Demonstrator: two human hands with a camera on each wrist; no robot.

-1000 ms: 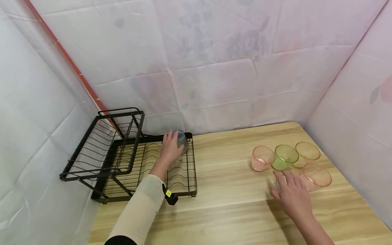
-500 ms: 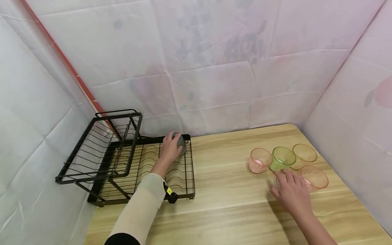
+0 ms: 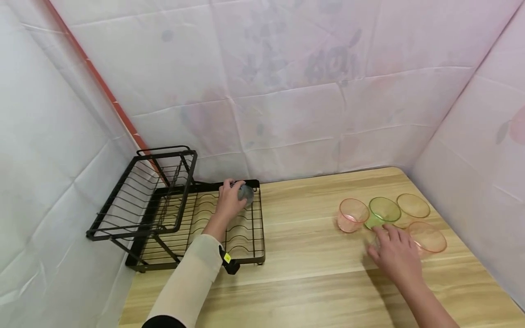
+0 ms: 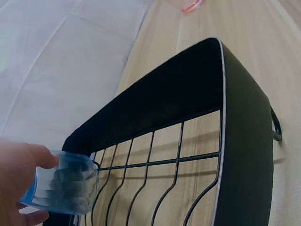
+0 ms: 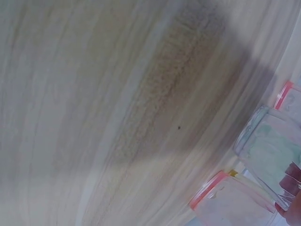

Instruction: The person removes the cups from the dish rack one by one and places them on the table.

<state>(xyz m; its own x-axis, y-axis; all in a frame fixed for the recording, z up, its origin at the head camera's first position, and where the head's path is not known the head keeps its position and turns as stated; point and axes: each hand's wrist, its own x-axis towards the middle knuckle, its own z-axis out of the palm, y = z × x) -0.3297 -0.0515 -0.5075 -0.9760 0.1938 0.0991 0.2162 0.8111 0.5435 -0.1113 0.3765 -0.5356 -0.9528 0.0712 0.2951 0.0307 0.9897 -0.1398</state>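
At the back right corner of the black dish rack's [image 3: 260, 246] lower tier, my left hand [image 3: 229, 202] grips a clear bluish cup [image 3: 247, 195]. The left wrist view shows this cup tilted on its side, with its blue rim towards the palm and its base near the wires. On the right of the table, my right hand [image 3: 397, 255] holds a colourless clear cup [image 5: 270, 146], mostly hidden under the fingers in the head view. Around it stand a pink-rimmed cup [image 3: 347, 222], a green cup [image 3: 376, 219], a yellow-rimmed cup [image 3: 413, 206] and an orange-pink-rimmed cup [image 3: 428, 238].
The rack's upper tier [image 3: 141, 196] rises on its left side. Bare wood table [image 3: 303, 237] lies between the rack and the cups. White printed sheets [image 3: 287, 123] hang as walls behind and at both sides.
The bluish cup in my left hand has tipped over, from rim up to base turned towards the right. My right hand stays at the clear cup. The head view has shifted slightly.
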